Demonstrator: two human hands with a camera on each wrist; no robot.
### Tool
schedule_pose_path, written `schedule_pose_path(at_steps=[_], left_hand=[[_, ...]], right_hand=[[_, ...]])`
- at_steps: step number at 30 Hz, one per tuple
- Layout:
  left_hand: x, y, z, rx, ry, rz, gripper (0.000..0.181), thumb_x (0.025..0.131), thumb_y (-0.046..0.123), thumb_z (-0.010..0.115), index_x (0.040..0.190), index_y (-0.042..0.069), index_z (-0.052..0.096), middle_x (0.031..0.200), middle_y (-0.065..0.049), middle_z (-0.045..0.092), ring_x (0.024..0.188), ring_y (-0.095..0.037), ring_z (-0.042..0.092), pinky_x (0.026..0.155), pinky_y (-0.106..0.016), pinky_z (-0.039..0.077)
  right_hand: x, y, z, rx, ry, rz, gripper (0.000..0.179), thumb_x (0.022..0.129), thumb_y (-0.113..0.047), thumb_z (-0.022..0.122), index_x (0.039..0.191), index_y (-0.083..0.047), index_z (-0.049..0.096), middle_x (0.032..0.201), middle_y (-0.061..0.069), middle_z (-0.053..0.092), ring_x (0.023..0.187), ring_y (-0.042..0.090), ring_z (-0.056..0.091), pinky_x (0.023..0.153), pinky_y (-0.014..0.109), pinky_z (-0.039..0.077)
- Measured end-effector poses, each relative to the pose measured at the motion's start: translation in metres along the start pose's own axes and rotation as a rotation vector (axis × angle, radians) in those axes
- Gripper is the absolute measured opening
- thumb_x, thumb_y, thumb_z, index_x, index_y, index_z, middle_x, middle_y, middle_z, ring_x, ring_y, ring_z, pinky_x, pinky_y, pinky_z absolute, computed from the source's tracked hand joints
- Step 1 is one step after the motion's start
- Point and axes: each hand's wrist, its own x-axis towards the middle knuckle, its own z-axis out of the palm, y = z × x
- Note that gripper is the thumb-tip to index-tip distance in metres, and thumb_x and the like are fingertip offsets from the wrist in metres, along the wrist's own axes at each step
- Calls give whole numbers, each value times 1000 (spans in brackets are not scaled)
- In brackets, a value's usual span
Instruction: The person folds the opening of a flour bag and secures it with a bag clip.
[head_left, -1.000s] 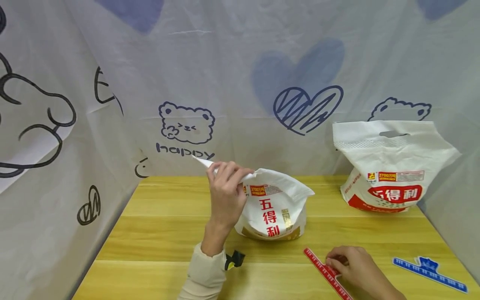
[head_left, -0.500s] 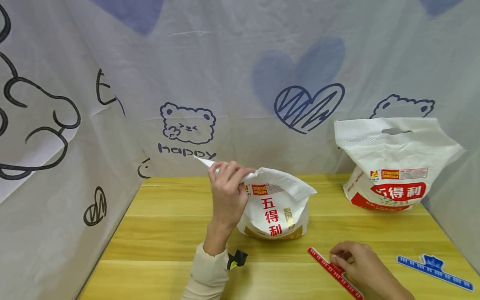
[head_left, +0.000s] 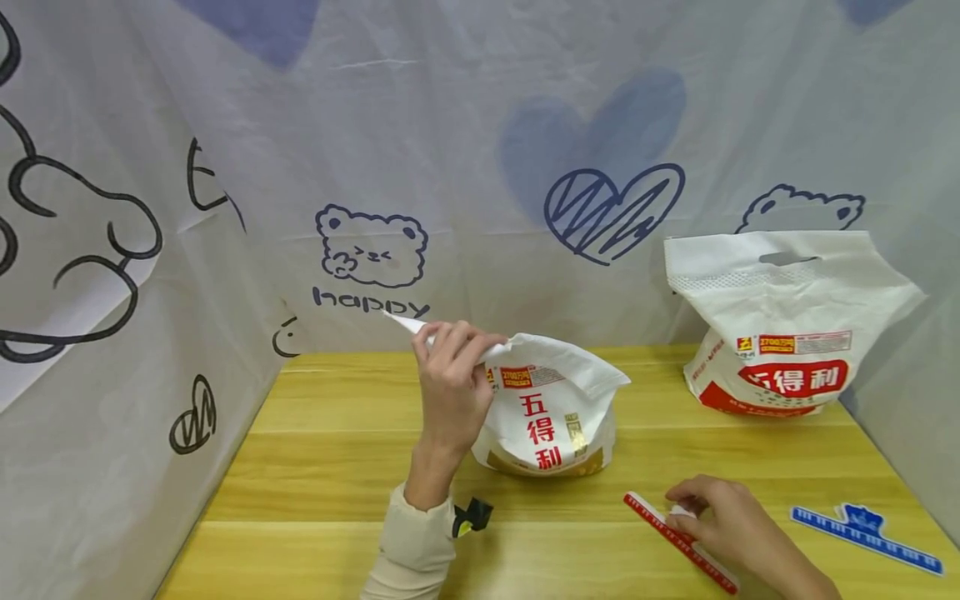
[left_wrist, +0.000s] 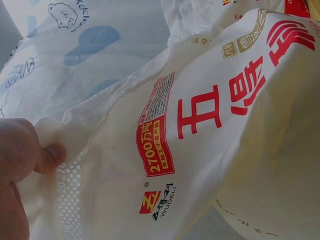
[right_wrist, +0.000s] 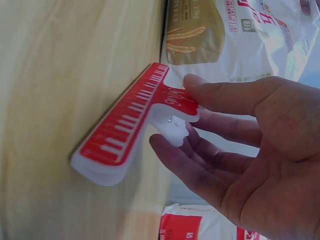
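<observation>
A white flour bag (head_left: 555, 417) with red lettering stands mid-table, its top leaning left. My left hand (head_left: 452, 383) grips the gathered top edge; in the left wrist view the thumb (left_wrist: 50, 157) presses on the white plastic near a dotted strip. At the lower right, my right hand (head_left: 723, 517) pinches a red clip (head_left: 656, 525) with a piano-key pattern. The right wrist view shows the thumb on the red tab of the clip (right_wrist: 125, 120), with fingers behind near its white back tab (right_wrist: 172, 130). The clip's long bar is tilted close over the table.
A blue piano-key clip (head_left: 862, 533) lies on the table (head_left: 322, 475) right of my right hand. A second, larger flour bag (head_left: 787, 333) with a handle slot stands at the back right. Printed white cloth (head_left: 480, 167) hangs behind and at the sides.
My right hand has closed its pinch on the red clip and shifted it slightly to the right, and a white tab now shows at the thumb. The left hand keeps its hold on the bag.
</observation>
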Motion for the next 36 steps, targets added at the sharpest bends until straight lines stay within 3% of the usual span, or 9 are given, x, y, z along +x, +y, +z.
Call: schedule_pose_path(at_steps=[21, 30, 36], left_hand=[[-1, -1, -1, 20, -21, -3, 39, 68, -25, 66, 90, 6, 76, 86, -4, 66, 89, -24, 61, 106, -50, 35], [-2, -1, -1, 18, -20, -4, 38, 69, -24, 65, 90, 6, 76, 86, -4, 67, 88, -24, 61, 106, -51, 35], [-2, -1, -1, 11, -28, -2, 37, 71, -23, 65, 91, 6, 75, 86, -5, 66, 89, -24, 61, 106, -52, 35]], right_hand=[[1, 9, -9, -104, -71, -25, 21, 84, -15, 83, 102, -7, 77, 89, -4, 65, 81, 13, 60, 73, 37, 57], [1, 5, -9, -93, -145, 67, 18, 87, -18, 81, 103, -12, 73, 91, -3, 63, 79, 17, 54, 74, 39, 55], [2, 3, -13, -82, -146, 59, 18, 88, -15, 80, 104, -12, 73, 91, -2, 64, 80, 18, 54, 76, 41, 56]])
